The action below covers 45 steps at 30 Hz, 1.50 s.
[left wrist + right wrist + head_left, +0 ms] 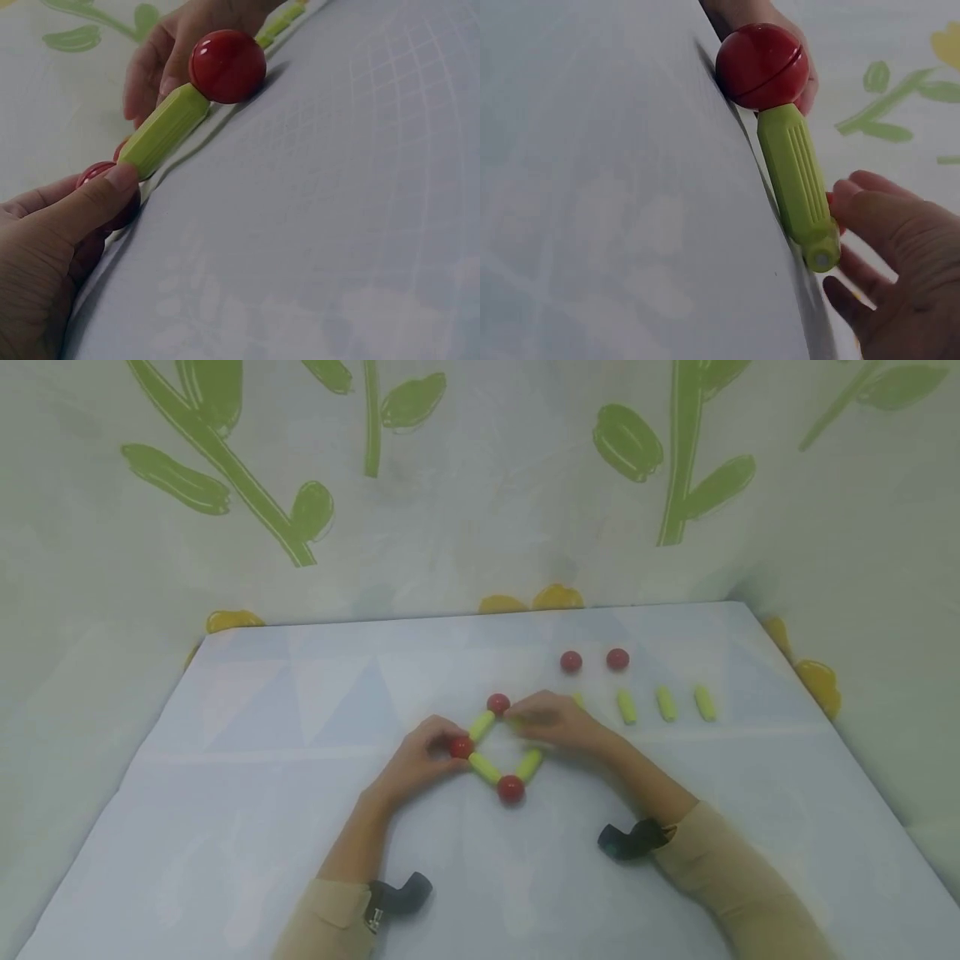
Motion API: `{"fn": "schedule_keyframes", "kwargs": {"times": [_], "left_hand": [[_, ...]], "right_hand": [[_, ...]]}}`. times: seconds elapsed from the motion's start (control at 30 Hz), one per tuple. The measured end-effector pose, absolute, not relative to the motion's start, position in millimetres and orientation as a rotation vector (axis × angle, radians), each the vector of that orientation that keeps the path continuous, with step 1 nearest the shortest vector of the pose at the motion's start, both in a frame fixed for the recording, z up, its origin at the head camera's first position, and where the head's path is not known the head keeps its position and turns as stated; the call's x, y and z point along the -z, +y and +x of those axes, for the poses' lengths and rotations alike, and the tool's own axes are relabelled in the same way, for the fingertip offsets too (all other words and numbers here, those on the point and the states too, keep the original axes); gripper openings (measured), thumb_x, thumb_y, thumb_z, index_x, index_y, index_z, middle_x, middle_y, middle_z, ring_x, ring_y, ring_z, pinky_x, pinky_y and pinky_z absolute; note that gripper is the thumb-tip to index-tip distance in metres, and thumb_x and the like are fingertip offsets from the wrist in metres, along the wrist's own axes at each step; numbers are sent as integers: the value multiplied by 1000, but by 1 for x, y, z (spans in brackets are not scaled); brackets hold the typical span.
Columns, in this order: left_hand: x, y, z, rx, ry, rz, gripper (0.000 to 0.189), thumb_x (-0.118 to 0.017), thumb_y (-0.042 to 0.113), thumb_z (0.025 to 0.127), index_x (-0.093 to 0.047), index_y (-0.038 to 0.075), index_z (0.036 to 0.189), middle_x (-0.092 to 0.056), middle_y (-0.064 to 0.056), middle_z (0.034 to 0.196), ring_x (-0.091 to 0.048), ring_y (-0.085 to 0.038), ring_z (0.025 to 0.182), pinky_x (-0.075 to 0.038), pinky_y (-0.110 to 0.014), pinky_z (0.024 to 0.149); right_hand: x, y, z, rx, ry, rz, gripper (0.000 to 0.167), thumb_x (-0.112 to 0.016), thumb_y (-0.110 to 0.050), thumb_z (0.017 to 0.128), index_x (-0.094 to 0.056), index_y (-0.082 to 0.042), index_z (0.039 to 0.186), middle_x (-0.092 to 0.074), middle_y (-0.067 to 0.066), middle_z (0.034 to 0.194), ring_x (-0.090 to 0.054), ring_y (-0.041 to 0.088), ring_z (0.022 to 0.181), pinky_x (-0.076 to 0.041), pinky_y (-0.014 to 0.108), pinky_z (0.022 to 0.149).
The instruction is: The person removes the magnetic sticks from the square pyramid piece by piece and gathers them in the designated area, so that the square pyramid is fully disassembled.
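Observation:
My left hand (423,756) grips a red ball (461,747) at the left corner of a diamond of balls and green rods. From that ball one rod (482,727) slants up to the top red ball (498,703), and another rod (485,768) runs down to the near red ball (511,789). A third rod (529,765) leads up and right from the near ball, its bare round end (822,259) showing in the right wrist view. Beside the top ball, my right hand (551,718) pinches a green rod (517,723), mostly hidden by the fingers.
Two loose red balls (617,659) lie at the back right. In front of them is a row of green rods (666,703), the leftmost partly behind my right hand. A wall (480,510) with painted leaves stands behind the white table (262,835).

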State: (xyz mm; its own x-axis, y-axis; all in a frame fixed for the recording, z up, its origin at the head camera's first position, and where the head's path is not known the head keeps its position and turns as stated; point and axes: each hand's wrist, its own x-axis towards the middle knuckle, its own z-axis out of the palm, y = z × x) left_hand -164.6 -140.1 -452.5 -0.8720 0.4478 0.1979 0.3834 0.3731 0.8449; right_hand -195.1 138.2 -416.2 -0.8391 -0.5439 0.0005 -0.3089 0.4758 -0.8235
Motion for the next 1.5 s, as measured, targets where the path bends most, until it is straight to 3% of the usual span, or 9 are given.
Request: {"fn": "schedule_keyframes", "kwargs": {"times": [0.13, 0.73, 1.1, 1.3, 1.5], "left_hand": [[452, -139, -164, -1546, 2551, 777, 39, -79, 17, 75, -63, 24, 110, -59, 11, 104, -55, -8, 102, -48, -27, 92], [451, -139, -167, -1537, 2576, 802, 39, -79, 12, 75, -64, 18, 111, -59, 10, 105, -55, -9, 102, -49, -25, 90], [444, -140, -161, -1504, 2572, 639, 39, -79, 11, 74, -63, 23, 107, -59, 10, 103, -55, -9, 101, -49, -31, 91], [443, -142, -157, -1507, 2546, 567, 38, -79, 12, 74, -63, 23, 107, -60, 8, 103, -55, -11, 102, -48, -35, 92], [443, -150, -151, -1474, 2553, 526, 39, -80, 14, 74, -63, 23, 108, -60, 8, 103, -55, -11, 102, -48, -35, 91]], "right_hand": [[419, 135, -198, 1273, 2430, -839, 28, -65, -12, 89, -67, -18, 116, -62, -3, 124, -51, 17, 124, -41, 40, 104], [423, 141, -205, 987, 2513, -892, 37, -73, -18, 83, -66, -21, 119, -53, -2, 136, -44, 20, 130, -42, 38, 104], [420, 147, -200, 1082, 2552, -866, 42, -73, -13, 81, -60, -17, 121, -56, 0, 123, -55, 15, 104, -50, 32, 91], [419, 156, -187, 1129, 2616, -837, 40, -72, -10, 81, -61, -15, 119, -56, 2, 123, -56, 15, 103, -50, 34, 92], [425, 171, -171, 1210, 2613, -964, 39, -72, -4, 79, -62, -10, 116, -57, 6, 120, -56, 13, 95, -52, 27, 84]]}}
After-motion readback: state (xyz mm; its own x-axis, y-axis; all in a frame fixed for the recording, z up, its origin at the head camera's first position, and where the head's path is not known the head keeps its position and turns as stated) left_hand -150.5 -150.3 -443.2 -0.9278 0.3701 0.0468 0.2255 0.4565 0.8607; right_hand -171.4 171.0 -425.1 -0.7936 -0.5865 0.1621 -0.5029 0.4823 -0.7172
